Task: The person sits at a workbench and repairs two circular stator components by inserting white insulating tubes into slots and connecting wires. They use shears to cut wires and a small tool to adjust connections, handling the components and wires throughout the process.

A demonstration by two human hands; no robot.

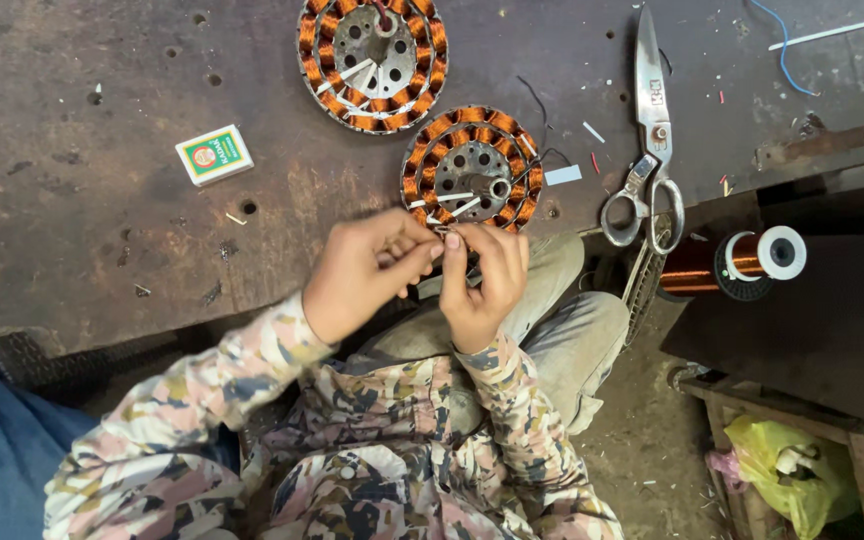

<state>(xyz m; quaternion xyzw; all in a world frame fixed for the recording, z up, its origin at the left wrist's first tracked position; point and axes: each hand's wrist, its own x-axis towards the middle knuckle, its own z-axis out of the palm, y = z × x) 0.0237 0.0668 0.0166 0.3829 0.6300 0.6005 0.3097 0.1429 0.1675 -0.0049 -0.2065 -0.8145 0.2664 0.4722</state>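
A round stator (pixel 472 168) wound with copper coils lies at the near edge of a dark metal workbench (pixel 102 230). My left hand (pixel 362 272) and my right hand (pixel 487 285) meet just below it. The fingertips of both hands pinch a thin wire lead (pixel 442 231) that comes off the stator's lower rim. White sleeve pieces stick out of the stator near the pinch. What lies inside my fingers is mostly hidden. Both arms wear patterned sleeves.
A second copper-wound stator (pixel 372 60) lies farther back. Large metal scissors (pixel 649 150) rest to the right, and a small green and white box (pixel 214 154) to the left. A spool of copper wire (pixel 752 262) and a yellow plastic bag (pixel 787 465) sit at the right.
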